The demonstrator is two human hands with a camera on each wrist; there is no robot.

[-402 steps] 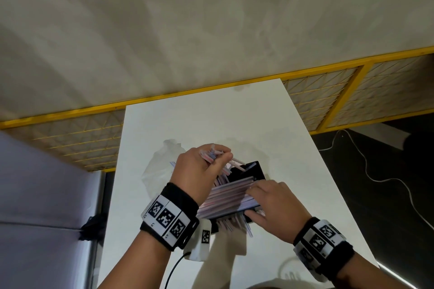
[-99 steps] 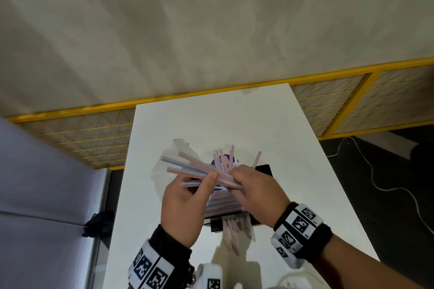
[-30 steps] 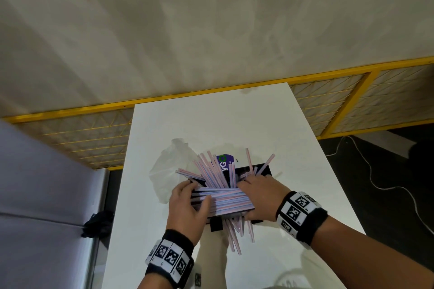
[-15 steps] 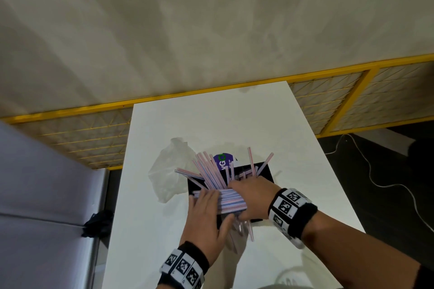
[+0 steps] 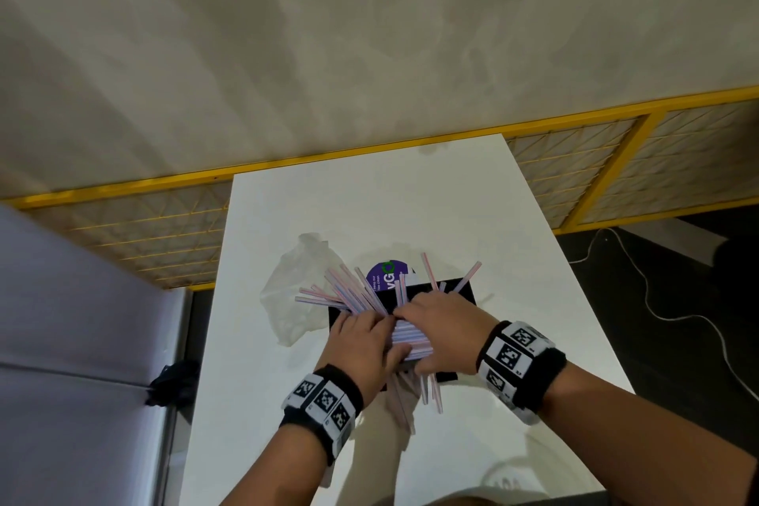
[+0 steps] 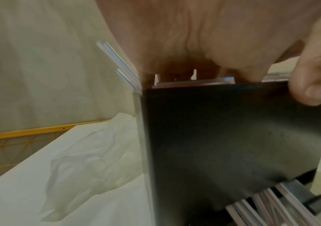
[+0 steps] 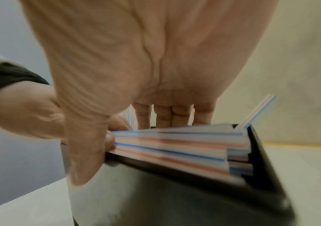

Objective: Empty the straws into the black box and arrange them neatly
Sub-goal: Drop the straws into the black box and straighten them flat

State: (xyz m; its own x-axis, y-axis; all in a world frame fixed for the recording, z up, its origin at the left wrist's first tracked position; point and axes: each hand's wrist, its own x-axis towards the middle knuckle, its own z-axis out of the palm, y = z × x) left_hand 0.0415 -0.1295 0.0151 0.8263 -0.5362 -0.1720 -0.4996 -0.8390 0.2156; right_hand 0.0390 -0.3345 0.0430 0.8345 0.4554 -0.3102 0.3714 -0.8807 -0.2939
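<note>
Pink-and-blue striped straws (image 5: 410,335) lie packed side by side in a black box (image 5: 460,292) on a white table (image 5: 369,209), pressed from above by both of a person's hands. The left hand (image 5: 363,345) lies flat on the near-left part of the bundle, fingers straight on the straws and thumb hooked over the box's dark front wall, as the left wrist view shows. The right hand (image 5: 443,331) covers the right part, its straight fingers reaching across the top layer while the thumb presses the straws' cut ends; that wrist view is blurred, but the stacked stripes of red, blue and white read clearly. Beyond the fingertips of both hands, loose straws fan up and outward from the box in a ragged spray, some tilted left, a few leaning right. Below the wrists, more straws stick out of the box's near side onto the table. A crumpled clear plastic bag (image 5: 295,292) lies just left of the left hand, touching the box. A purple round label (image 5: 386,273) shows just beyond the box.
</note>
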